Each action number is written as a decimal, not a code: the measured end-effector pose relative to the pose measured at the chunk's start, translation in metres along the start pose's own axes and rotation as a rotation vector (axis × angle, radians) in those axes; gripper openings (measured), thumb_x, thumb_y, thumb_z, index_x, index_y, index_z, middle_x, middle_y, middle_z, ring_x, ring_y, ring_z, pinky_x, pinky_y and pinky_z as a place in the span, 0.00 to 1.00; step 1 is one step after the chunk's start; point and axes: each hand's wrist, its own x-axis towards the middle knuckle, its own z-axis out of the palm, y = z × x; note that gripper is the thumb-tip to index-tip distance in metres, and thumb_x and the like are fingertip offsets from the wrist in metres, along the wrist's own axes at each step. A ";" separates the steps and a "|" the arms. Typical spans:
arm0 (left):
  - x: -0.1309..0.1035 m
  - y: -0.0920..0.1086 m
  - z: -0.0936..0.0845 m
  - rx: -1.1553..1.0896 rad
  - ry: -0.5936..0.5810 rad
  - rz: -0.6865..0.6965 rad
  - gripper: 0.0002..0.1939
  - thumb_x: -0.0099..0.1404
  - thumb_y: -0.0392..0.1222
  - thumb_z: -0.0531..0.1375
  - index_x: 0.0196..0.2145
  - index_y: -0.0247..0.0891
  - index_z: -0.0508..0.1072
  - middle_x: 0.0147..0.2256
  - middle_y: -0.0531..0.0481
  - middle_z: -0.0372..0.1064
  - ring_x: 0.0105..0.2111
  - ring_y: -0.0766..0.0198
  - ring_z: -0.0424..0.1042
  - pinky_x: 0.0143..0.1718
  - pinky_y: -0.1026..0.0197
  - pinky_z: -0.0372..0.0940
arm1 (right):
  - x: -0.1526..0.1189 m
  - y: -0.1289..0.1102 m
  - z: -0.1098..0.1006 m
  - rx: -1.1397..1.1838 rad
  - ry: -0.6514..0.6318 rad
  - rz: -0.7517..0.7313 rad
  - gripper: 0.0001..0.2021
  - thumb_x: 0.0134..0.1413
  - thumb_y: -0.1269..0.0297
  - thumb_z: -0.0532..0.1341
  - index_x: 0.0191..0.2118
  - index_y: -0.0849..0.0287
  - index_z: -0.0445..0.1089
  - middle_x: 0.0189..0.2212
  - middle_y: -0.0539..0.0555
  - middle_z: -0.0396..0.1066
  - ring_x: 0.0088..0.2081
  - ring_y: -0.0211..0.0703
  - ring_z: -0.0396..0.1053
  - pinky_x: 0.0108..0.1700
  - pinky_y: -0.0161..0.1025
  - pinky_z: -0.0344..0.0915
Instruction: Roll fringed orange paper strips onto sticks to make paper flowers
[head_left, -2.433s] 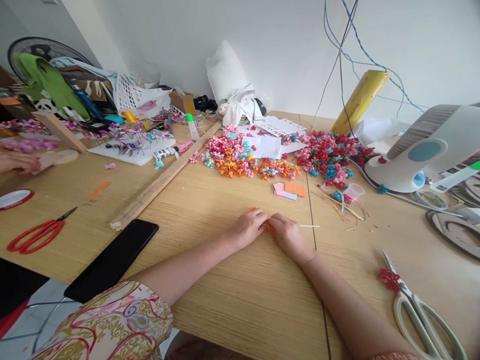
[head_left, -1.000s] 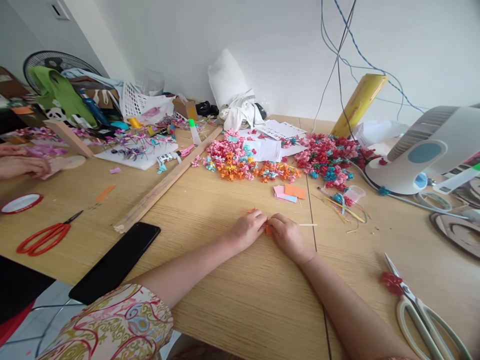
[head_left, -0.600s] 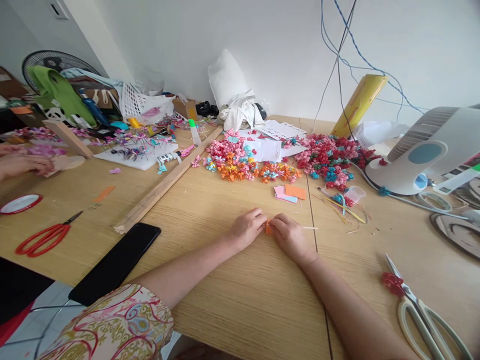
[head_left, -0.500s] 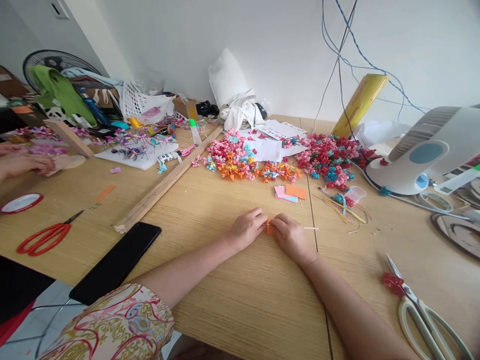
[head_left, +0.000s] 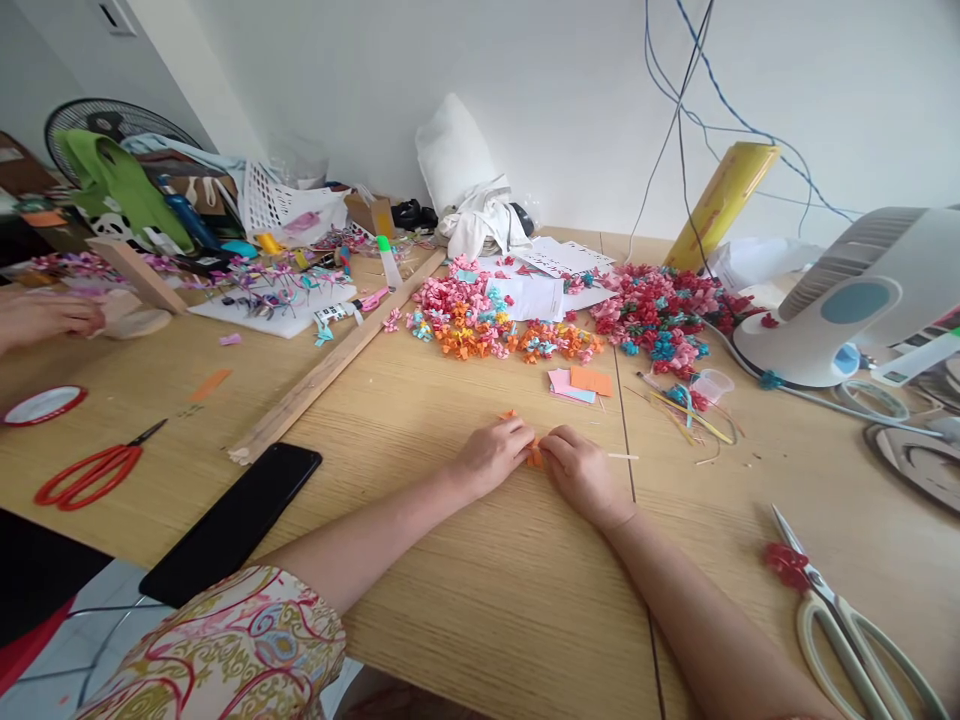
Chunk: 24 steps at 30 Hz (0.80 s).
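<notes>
Near the middle of the table, my left hand pinches a small orange paper piece, with another orange bit showing above its fingers. Right beside it, my right hand has its fingers closed on the same piece; the fingertips of both hands nearly touch. A thin pale strip sticks out to the right of my right hand. Behind the hands lie orange paper pieces and pink ones, partly over a light blue one.
White-handled scissors lie at right, a black phone and red scissors at left. A wooden bar runs diagonally. Paper flowers are heaped behind. Another person's hand is at far left.
An orange bit now shows above my left hand's fingers. My hands have hardly moved. At far left, the other person's hand has shifted slightly left.
</notes>
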 end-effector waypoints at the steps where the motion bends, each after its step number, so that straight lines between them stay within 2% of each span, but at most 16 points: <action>1: 0.000 0.000 0.000 0.008 -0.001 -0.002 0.02 0.60 0.36 0.53 0.31 0.37 0.64 0.32 0.52 0.62 0.33 0.66 0.64 0.34 0.66 0.59 | 0.000 0.000 0.000 -0.002 -0.001 -0.002 0.09 0.56 0.70 0.49 0.35 0.58 0.66 0.32 0.53 0.65 0.32 0.35 0.63 0.34 0.31 0.58; 12: 0.000 0.003 -0.002 0.070 -0.004 -0.035 0.02 0.60 0.36 0.53 0.30 0.37 0.65 0.32 0.51 0.62 0.34 0.65 0.63 0.32 0.66 0.59 | -0.001 -0.007 -0.001 -0.099 -0.012 -0.026 0.07 0.54 0.72 0.50 0.32 0.59 0.65 0.29 0.52 0.64 0.29 0.35 0.61 0.31 0.31 0.56; 24: 0.006 0.004 -0.005 0.008 -0.037 -0.028 0.03 0.59 0.33 0.53 0.29 0.35 0.65 0.29 0.51 0.62 0.32 0.66 0.63 0.33 0.66 0.59 | 0.001 -0.009 0.003 -0.023 -0.005 -0.030 0.07 0.54 0.71 0.51 0.36 0.59 0.65 0.32 0.53 0.64 0.33 0.36 0.63 0.35 0.32 0.58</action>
